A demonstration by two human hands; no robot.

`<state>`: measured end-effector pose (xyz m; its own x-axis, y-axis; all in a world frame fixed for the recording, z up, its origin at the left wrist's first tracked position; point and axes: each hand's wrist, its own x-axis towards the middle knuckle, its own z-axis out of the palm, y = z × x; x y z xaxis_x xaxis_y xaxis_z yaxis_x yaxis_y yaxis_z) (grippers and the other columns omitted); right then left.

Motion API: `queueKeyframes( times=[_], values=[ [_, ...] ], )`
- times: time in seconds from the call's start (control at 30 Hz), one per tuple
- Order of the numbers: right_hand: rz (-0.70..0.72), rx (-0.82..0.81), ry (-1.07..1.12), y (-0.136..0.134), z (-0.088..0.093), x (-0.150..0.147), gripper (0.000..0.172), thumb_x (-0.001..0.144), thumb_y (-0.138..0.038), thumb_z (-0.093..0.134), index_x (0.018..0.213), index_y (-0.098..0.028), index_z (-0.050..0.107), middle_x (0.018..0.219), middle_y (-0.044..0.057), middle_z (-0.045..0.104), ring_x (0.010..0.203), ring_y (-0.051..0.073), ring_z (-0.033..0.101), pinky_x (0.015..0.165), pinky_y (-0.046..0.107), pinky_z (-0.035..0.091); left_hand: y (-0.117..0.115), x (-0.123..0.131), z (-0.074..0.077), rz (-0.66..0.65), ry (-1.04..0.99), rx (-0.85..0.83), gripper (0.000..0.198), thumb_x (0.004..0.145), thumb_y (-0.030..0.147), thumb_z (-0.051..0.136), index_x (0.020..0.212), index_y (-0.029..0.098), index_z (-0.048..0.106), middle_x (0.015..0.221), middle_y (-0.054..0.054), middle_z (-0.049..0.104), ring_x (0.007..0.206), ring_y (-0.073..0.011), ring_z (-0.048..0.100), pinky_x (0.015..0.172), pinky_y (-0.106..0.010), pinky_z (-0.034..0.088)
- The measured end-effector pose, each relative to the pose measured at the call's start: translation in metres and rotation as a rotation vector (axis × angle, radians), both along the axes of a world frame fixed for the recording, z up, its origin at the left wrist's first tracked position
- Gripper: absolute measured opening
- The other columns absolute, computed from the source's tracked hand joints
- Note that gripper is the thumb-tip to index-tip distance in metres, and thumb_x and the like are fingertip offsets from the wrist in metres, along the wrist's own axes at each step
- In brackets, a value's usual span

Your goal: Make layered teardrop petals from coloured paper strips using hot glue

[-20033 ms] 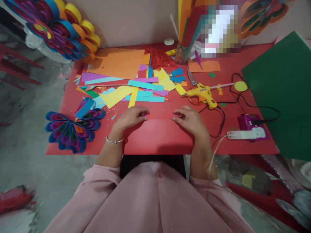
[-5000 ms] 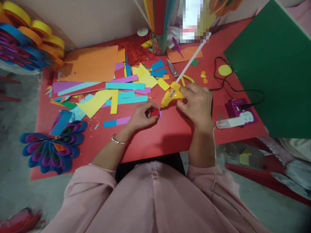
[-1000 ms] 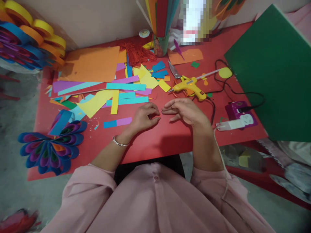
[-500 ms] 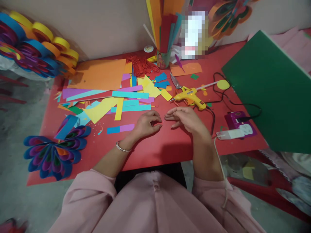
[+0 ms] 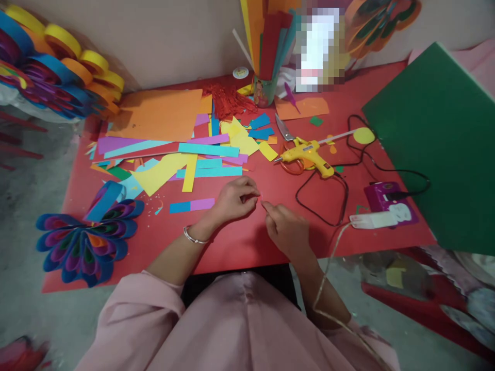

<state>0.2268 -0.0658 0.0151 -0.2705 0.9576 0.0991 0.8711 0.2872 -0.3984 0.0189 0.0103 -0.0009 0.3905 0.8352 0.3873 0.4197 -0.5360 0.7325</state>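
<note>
My left hand (image 5: 236, 198) is closed in a pinch over the red table, thumb and forefinger together. A tiny pinkish bit shows at its fingertips, too small to name. Facing it, my right hand (image 5: 288, 229) has its forefinger pointed at those fingertips, its other fingers curled under; whether it grips anything is hidden. Left of my left hand lies a blue and purple paper strip (image 5: 192, 205). Beyond my right hand rests a yellow glue gun (image 5: 307, 154), on top of scissors (image 5: 285, 129) with an orange handle.
A flower of rolled paper loops (image 5: 87, 245) sits at the front left. Paper scraps (image 5: 211, 150) and an orange sheet (image 5: 158, 116) cover the back left. A jar (image 5: 265, 90) holds paper strips. At right are a green board (image 5: 436, 154), black cord and purple power box (image 5: 386, 198).
My right hand has drawn back towards me and curled, from outstretched fingers to a pointed forefinger. My left hand has stayed nearly in place. The view has shifted slightly.
</note>
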Motion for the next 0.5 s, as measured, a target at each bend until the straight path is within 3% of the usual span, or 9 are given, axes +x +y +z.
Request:
queueKeyframes(
  times=[0.17,0.5],
  values=[
    [0.012,-0.128,-0.220,0.007,0.012,-0.009,0.051,0.109,-0.026,0.047,0.154,-0.028,0.072,0.098,0.007,0.078,0.083,0.018,0.067,0.064,0.035,0.030,0.001,0.000,-0.001,0.006,0.008,0.010,0.020,0.087,0.008,0.068,0.094,0.019,0.083,0.098,-0.007,0.077,0.078,-0.0140,0.069,0.065,-0.025,0.053],
    [0.030,-0.291,-0.315,0.010,0.026,-0.012,0.056,0.113,-0.028,0.038,0.163,-0.033,0.061,0.104,0.008,0.076,0.083,0.019,0.067,0.060,0.035,0.025,-0.001,0.001,0.000,0.014,-0.008,0.001,0.020,0.091,0.010,0.069,0.096,0.020,0.085,0.098,-0.007,0.077,0.081,-0.0146,0.072,0.066,-0.026,0.055]
  ],
)
